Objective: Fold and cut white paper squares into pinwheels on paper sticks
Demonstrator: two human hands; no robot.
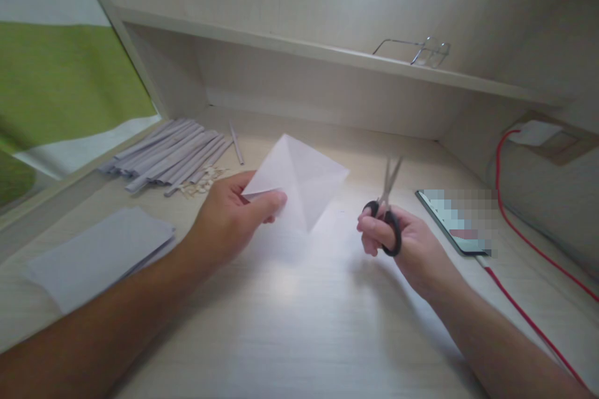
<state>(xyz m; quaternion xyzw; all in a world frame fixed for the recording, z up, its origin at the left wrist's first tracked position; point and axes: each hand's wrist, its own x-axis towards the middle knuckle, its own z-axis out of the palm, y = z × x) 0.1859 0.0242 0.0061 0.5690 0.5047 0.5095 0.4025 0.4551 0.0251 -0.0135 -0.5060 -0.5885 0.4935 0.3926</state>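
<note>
My left hand [243,206] pinches a creased white sheet of paper [304,181] by its left corner, thumb on top. The paper is roughly square, turned like a diamond, and held above the desk. To its right, my right hand [397,230] holds black-handled scissors [387,193] with fingers through the loops. The blades stand slightly apart and point up and away, with a gap between them and the paper.
Several rolled paper sticks [173,153] are heaped at the back left, beside small pale scraps [206,181]. A paper stack [103,255] lies at left. A phone [453,224] with a red cable [519,312] rests at right. Eyeglasses [430,53] sit on the shelf [299,40].
</note>
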